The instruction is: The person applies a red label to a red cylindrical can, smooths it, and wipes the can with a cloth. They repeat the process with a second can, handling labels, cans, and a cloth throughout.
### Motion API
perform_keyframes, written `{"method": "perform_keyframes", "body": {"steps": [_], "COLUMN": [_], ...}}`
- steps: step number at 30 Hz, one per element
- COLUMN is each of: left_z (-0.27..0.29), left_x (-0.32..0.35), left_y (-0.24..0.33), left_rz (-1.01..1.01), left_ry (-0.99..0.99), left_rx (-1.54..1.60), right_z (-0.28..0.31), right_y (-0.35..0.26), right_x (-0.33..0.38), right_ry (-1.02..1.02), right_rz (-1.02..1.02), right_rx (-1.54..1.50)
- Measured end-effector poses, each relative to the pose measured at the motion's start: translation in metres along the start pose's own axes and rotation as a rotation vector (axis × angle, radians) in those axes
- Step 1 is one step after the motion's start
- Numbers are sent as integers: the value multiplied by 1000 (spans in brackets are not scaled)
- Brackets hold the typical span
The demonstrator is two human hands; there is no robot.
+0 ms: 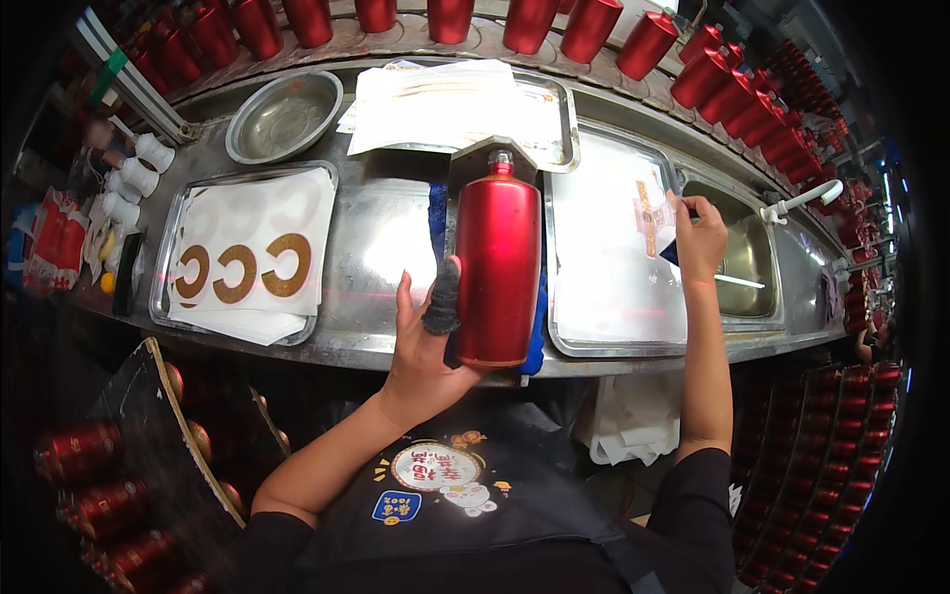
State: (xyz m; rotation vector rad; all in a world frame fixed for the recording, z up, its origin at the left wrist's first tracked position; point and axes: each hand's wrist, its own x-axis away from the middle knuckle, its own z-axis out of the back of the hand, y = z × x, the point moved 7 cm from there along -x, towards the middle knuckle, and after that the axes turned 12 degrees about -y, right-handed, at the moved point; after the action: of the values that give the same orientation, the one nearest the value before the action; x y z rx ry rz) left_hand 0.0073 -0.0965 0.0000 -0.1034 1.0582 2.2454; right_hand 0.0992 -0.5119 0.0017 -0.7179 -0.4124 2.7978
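A glossy red bottle [501, 262] with a bare neck leans on a dark support [495, 148] in front of me, its base toward me. My left hand [426, 346] grips its lower left side; one finger wears a black cover, and part of the hand is hidden by the bottle. My right hand [701, 238] is at the right edge of a tray [614, 346] with a white sheet. Its thumb and forefinger pinch the edge of a clear decal [649, 220] with gold marks, which lies over that sheet.
At left, a tray [158, 282] holds sheets with gold C-shaped decals [236, 274]. Behind are a metal bowl [284, 117] and stacked paper [435, 99]. A sink [757, 257] with a white tap [807, 201] sits at right. Red bottles [529, 25] line the far conveyor.
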Motion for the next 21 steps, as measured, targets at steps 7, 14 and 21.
{"method": "perform_keyframes", "body": {"steps": [7,14,21], "left_z": [-1,32,38], "left_x": [0,5,-22], "left_y": [-1,-26,-6], "left_rz": [-23,154,75], "left_ry": [-8,197,16], "left_rx": [9,812,1087], "right_z": [81,141,95], "right_y": [-127,-222,-267], "right_x": [15,34,19], "right_ry": [-237,-608,-886], "right_rz": [232,313,550], "right_rx": [-203,-648,-781]}}
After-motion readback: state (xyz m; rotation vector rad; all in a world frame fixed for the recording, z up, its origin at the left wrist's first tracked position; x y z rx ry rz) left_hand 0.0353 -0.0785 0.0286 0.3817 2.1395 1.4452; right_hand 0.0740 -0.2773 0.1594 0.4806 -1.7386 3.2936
